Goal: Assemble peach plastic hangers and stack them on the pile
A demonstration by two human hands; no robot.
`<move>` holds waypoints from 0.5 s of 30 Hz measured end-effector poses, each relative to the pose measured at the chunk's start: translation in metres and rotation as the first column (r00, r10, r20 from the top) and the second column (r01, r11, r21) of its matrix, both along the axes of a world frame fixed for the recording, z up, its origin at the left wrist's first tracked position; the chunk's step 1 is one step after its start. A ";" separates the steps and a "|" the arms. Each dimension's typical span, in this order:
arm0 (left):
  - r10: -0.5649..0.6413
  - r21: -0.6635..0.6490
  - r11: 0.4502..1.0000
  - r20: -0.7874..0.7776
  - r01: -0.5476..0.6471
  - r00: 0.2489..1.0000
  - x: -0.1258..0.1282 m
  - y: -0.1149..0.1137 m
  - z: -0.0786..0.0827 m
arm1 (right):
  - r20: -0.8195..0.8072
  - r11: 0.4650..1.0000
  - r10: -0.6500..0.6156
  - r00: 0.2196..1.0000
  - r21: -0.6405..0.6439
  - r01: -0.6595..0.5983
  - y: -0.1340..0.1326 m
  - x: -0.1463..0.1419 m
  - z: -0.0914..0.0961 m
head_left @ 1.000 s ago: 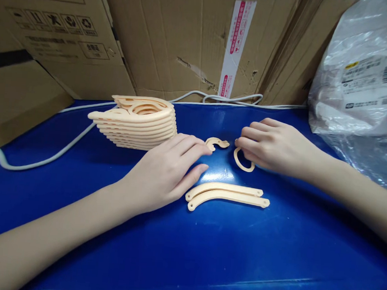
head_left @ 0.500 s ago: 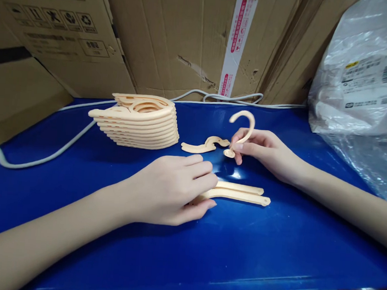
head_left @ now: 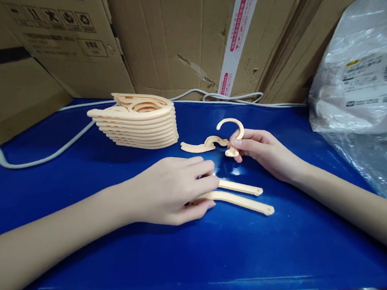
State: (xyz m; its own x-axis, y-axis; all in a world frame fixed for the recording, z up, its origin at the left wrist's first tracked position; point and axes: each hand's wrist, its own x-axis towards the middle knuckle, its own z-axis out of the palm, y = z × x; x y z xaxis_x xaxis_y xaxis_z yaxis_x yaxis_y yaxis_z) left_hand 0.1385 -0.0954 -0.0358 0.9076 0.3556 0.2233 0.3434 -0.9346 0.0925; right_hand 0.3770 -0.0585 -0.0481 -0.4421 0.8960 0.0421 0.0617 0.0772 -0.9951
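Note:
My right hand pinches a peach plastic hook piece and holds it upright over the blue table top. My left hand is closed on the near end of a long curved peach arm. A second arm lies just behind it, splayed apart from the first. A small wavy peach piece lies flat between the hands and the stack. A stack of several peach hanger parts stands at the left rear.
Cardboard boxes wall off the back and left side. A white cable runs along the rear and left of the table. A crinkled plastic bag with labelled packets sits at the right rear.
My right hand lifted the hook off the table and turned it upright. My left hand drew back from the wavy piece and closed on the near arm, swinging it away from the other.

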 end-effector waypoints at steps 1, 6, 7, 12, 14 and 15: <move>-0.005 0.003 1.000 0.000 0.005 1.000 0.001 0.000 0.000 | 0.004 1.000 0.004 1.000 0.004 -0.004 0.000 0.000 0.000; -0.007 0.142 0.990 -0.005 0.007 1.000 0.003 -0.001 -0.001 | 0.030 1.000 0.016 0.999 0.015 -0.017 0.000 0.001 -0.001; -0.002 0.177 0.984 0.010 0.000 1.000 0.003 0.000 -0.002 | 0.030 1.000 0.020 0.999 0.017 -0.021 0.000 0.001 0.000; 0.119 -0.078 0.992 0.234 -0.104 0.965 0.002 0.000 0.004 | 0.019 0.999 0.038 0.999 0.018 -0.039 -0.001 0.001 0.000; 0.263 -0.392 0.911 0.322 -0.125 0.909 0.003 -0.001 0.009 | 0.026 0.999 0.036 0.999 0.012 -0.036 -0.001 0.001 0.001; 0.335 -0.526 0.843 0.350 -0.112 0.875 0.003 -0.001 0.011 | 0.030 0.999 0.035 0.999 0.009 -0.036 -0.002 0.001 0.001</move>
State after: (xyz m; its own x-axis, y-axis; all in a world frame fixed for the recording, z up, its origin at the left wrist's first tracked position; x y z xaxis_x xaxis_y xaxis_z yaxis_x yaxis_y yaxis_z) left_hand 0.1418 -0.0959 -0.0249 0.6485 0.6979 0.3040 0.3617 -0.6339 0.6837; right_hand 0.3780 -0.0601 -0.0472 -0.4748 0.8793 0.0373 0.0881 0.0896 -0.9921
